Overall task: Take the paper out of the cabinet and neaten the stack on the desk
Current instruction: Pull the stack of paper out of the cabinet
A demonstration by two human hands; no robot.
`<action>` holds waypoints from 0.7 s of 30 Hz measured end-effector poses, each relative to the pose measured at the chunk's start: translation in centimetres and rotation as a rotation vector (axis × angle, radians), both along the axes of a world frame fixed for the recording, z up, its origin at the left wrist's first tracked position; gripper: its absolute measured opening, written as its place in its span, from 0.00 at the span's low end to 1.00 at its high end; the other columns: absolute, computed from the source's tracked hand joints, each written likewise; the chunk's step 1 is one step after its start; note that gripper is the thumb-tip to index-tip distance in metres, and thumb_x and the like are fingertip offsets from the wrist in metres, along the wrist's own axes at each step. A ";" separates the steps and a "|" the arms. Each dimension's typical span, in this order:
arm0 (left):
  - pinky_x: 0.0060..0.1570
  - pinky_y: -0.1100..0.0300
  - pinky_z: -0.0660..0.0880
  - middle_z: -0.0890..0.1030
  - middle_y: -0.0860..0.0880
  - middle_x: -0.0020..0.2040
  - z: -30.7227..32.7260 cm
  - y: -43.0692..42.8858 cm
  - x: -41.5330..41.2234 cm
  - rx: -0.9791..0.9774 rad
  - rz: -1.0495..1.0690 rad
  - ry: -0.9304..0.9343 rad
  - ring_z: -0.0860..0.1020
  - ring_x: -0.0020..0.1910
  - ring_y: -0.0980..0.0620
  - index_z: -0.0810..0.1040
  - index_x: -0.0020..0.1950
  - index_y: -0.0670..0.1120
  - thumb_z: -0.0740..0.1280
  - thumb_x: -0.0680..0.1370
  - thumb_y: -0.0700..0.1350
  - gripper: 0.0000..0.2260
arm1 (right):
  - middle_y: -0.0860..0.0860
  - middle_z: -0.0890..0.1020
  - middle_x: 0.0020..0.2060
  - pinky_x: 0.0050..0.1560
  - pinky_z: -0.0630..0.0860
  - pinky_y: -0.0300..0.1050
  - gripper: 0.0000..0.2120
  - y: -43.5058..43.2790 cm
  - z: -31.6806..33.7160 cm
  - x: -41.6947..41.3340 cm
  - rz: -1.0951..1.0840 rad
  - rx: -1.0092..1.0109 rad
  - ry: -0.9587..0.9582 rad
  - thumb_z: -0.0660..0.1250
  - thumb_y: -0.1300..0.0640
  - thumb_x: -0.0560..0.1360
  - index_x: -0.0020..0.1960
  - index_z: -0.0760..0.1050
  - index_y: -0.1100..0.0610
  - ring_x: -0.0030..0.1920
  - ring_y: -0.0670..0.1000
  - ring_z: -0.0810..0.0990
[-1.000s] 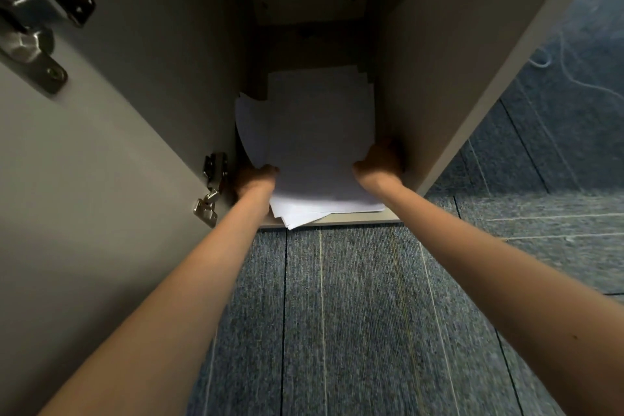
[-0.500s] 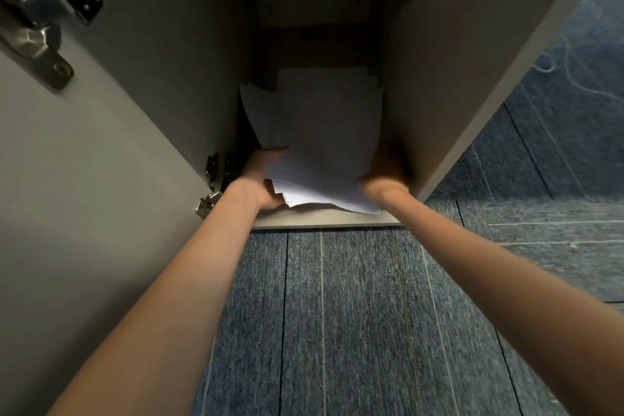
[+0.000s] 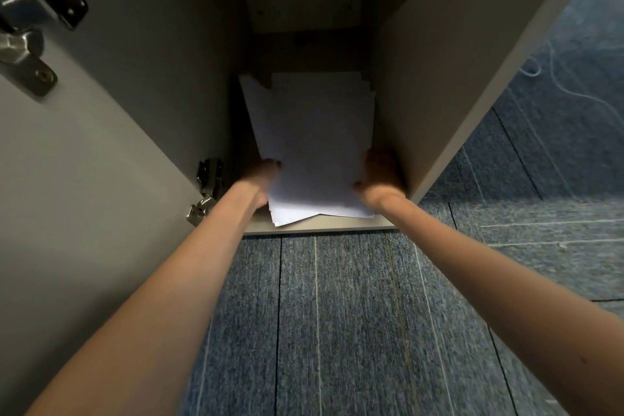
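Note:
A loose, uneven stack of white paper (image 3: 314, 138) lies on the bottom shelf of an open cabinet (image 3: 435, 84), its sheets fanned at the corners and its near edge poking over the shelf front. My left hand (image 3: 261, 177) grips the stack's near left edge, thumb on top. My right hand (image 3: 380, 176) holds the near right edge, pressed against the cabinet's right wall. Both forearms reach down into the narrow opening.
The open cabinet door (image 3: 101, 145) stands close on the left, with a metal hinge (image 3: 206, 189) beside my left wrist and another hinge (image 3: 30, 10) at upper left. Blue-grey carpet tiles (image 3: 354, 314) cover the floor; a thin cable (image 3: 553, 78) lies at right.
Both hands have closed in on the stack's near edges, and the left thumb now lies on top. The sheets have been pushed slightly closer together; the stack remains on the shelf.

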State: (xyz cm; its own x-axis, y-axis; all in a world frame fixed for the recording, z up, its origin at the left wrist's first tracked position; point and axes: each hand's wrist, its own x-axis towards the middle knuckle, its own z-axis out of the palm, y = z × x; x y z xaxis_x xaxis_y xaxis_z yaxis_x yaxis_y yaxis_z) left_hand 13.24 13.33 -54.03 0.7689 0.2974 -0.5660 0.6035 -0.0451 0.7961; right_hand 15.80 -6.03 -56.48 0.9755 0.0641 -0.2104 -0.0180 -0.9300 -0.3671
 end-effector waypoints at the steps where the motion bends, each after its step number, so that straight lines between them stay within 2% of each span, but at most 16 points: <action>1: 0.52 0.62 0.75 0.75 0.43 0.64 0.0 -0.5 -0.2 0.084 0.046 -0.026 0.75 0.61 0.45 0.69 0.70 0.39 0.58 0.81 0.38 0.17 | 0.61 0.61 0.74 0.74 0.57 0.49 0.33 -0.1 0.1 -0.1 0.023 -0.006 0.006 0.67 0.55 0.75 0.74 0.58 0.64 0.75 0.60 0.57; 3: 0.60 0.58 0.70 0.72 0.42 0.70 0.1 -1.3 -0.8 0.148 0.169 -0.105 0.71 0.68 0.43 0.66 0.73 0.39 0.60 0.81 0.38 0.20 | 0.61 0.55 0.76 0.77 0.51 0.48 0.38 -0.4 0.4 -0.5 0.043 -0.011 0.037 0.66 0.52 0.76 0.76 0.50 0.65 0.77 0.60 0.52; 5: 0.61 0.58 0.68 0.72 0.40 0.69 -0.6 -1.4 -1.3 0.105 0.271 -0.157 0.71 0.69 0.42 0.68 0.71 0.38 0.61 0.80 0.36 0.19 | 0.61 0.55 0.76 0.77 0.50 0.50 0.42 -0.3 0.6 -0.8 0.033 0.057 0.100 0.66 0.48 0.75 0.77 0.48 0.65 0.77 0.60 0.52; 6: 0.60 0.59 0.69 0.74 0.40 0.67 -0.8 -1.3 -1.6 0.059 0.291 -0.165 0.72 0.69 0.41 0.70 0.68 0.40 0.62 0.79 0.36 0.17 | 0.61 0.60 0.75 0.76 0.55 0.52 0.43 -0.2 0.6 -0.9 -0.007 0.167 0.124 0.68 0.46 0.72 0.76 0.52 0.65 0.76 0.61 0.57; 7: 0.65 0.55 0.70 0.75 0.43 0.64 -1.0 -1.3 -2.1 -0.007 0.308 -0.167 0.73 0.68 0.41 0.71 0.66 0.41 0.63 0.79 0.36 0.15 | 0.61 0.66 0.72 0.73 0.62 0.54 0.45 -0.1 0.5 -0.7 -0.079 0.312 0.122 0.71 0.43 0.67 0.75 0.57 0.63 0.73 0.61 0.65; 8: 0.68 0.50 0.69 0.75 0.43 0.66 -1.2 -1.2 -2.6 -0.092 0.350 -0.175 0.74 0.67 0.41 0.72 0.67 0.41 0.64 0.78 0.36 0.17 | 0.60 0.71 0.68 0.69 0.68 0.55 0.46 -0.2 0.0 -0.4 -0.182 0.488 0.087 0.71 0.41 0.62 0.72 0.61 0.62 0.69 0.60 0.71; 9: 0.69 0.46 0.69 0.76 0.42 0.67 -1.7 -1.0 -3.0 -0.171 0.400 -0.185 0.75 0.66 0.41 0.72 0.68 0.42 0.65 0.77 0.36 0.19 | 0.59 0.75 0.66 0.66 0.72 0.55 0.45 -0.3 -0.9 0.2 -0.272 0.633 0.054 0.71 0.42 0.60 0.71 0.63 0.61 0.66 0.59 0.74; 10: 0.69 0.44 0.69 0.76 0.41 0.67 -1.9 -1.0 -3.4 -0.229 0.445 -0.195 0.75 0.66 0.41 0.72 0.68 0.41 0.66 0.76 0.36 0.20 | 0.58 0.76 0.65 0.65 0.73 0.55 0.41 -0.2 -0.5 0.1 -0.340 0.741 0.041 0.72 0.46 0.62 0.70 0.65 0.61 0.64 0.59 0.76; 13: 0.68 0.43 0.70 0.78 0.41 0.65 -2.3 -0.8 -4.2 -0.304 0.486 -0.214 0.76 0.65 0.41 0.73 0.68 0.41 0.68 0.74 0.35 0.22 | 0.58 0.78 0.63 0.61 0.76 0.50 0.29 0.4 2.2 -0.5 -0.501 0.955 0.098 0.73 0.58 0.70 0.68 0.69 0.61 0.61 0.58 0.78; 15: 0.68 0.43 0.70 0.79 0.42 0.64 -2.6 -0.5 -4.4 -0.289 0.485 -0.210 0.77 0.64 0.41 0.74 0.68 0.42 0.69 0.71 0.37 0.24 | 0.57 0.80 0.61 0.53 0.79 0.49 0.27 0.3 2.4 -0.6 -0.527 1.014 0.240 0.74 0.56 0.70 0.67 0.72 0.60 0.57 0.58 0.80; 16: 0.68 0.43 0.70 0.79 0.42 0.64 -2.3 -0.4 -4.6 -0.266 0.473 -0.208 0.77 0.64 0.42 0.74 0.67 0.42 0.69 0.71 0.37 0.24 | 0.56 0.80 0.60 0.45 0.81 0.45 0.26 0.3 2.5 -0.8 -0.511 0.994 0.304 0.73 0.55 0.70 0.66 0.73 0.59 0.52 0.56 0.81; 18: 0.68 0.43 0.70 0.79 0.42 0.64 -1.3 -0.5 -5.1 -0.197 0.454 -0.205 0.77 0.64 0.42 0.74 0.67 0.41 0.67 0.72 0.36 0.22 | 0.55 0.81 0.52 0.25 0.74 0.33 0.22 0.3 2.6 -1.5 -0.455 0.951 0.358 0.70 0.58 0.74 0.66 0.72 0.58 0.37 0.47 0.80; 19: 0.69 0.44 0.70 0.79 0.42 0.65 -0.7 -0.6 -5.5 -0.154 0.441 -0.195 0.76 0.64 0.43 0.74 0.67 0.40 0.66 0.75 0.35 0.20 | 0.57 0.81 0.52 0.25 0.74 0.32 0.20 0.2 2.3 -1.8 -0.442 0.953 0.346 0.68 0.61 0.75 0.66 0.71 0.60 0.36 0.46 0.81; 21: 0.70 0.47 0.69 0.78 0.45 0.65 0.6 -0.9 -6.3 -0.108 0.399 -0.168 0.75 0.64 0.45 0.72 0.68 0.40 0.63 0.78 0.35 0.18 | 0.59 0.79 0.61 0.39 0.78 0.34 0.21 0.2 2.6 -2.5 -0.421 0.943 0.310 0.66 0.65 0.75 0.67 0.71 0.63 0.44 0.49 0.81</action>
